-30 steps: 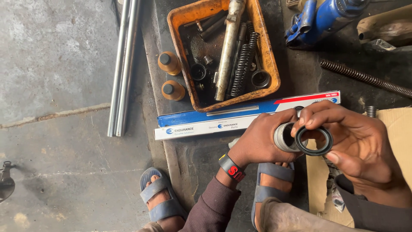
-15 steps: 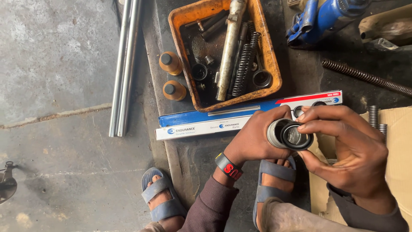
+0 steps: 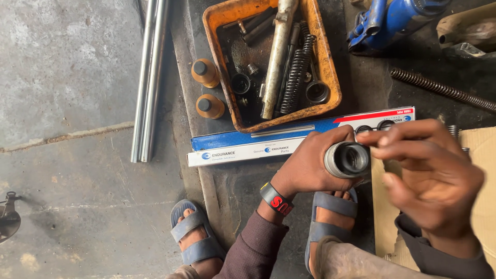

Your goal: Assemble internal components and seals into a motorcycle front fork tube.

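Note:
My left hand grips a grey metal tube end with its open mouth turned up toward me; a dark ring sits inside the mouth. My right hand hovers just right of the tube, fingers spread and blurred, with fingertips near the rim and nothing visibly held. Both hands are above a long blue and white box lying on the dark floor.
An orange tray holds a metal rod, springs and small parts. Two brown bottles stand left of it. Steel tubes lie at left, a long spring and blue jack at upper right. Cardboard lies right. Sandalled feet below.
The black ring held by my right hand went onto the tube mouth and now sits inside it. My right hand has pulled back to the right, fingers apart.

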